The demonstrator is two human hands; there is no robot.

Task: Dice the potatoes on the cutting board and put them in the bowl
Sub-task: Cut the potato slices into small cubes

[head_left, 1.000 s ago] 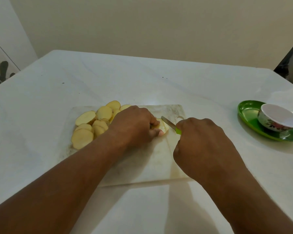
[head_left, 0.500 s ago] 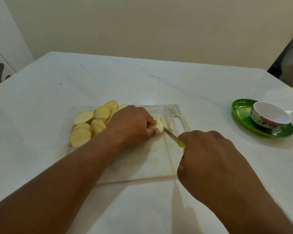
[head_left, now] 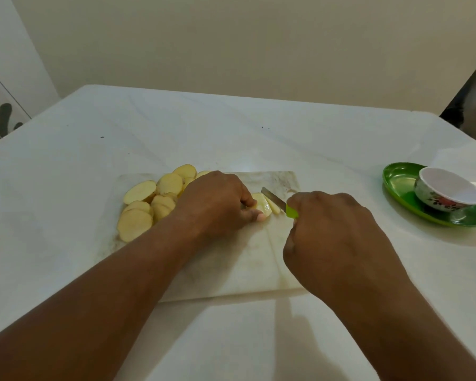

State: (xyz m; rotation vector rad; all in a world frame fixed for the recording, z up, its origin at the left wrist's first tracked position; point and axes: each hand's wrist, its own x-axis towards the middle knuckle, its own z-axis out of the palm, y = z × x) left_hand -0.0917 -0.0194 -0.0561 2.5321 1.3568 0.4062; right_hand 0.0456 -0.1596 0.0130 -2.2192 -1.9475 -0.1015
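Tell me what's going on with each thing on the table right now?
Potato slice under the fingers: lying flat, partly cut into strips.
Potato slices pile: sliced, not diced, heaped at the board's left end.
Knife: gripped, blade at the slice.
Cutting board: flat on the table, stained.
Bowl: upright, no potato visible inside.
Green plate: under the bowl.
Left hand: holding the slice down.
Right hand: gripping the knife.

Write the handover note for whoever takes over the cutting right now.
Left hand holds a potato slice down on the board.
Right hand grips the knife, blade at that slice; one strip lies cut beside it.
Uncut slices are piled at the board's left.
Bowl sits on the green plate, right; no potato seen in it.
Left: dice everything, fill the bowl.
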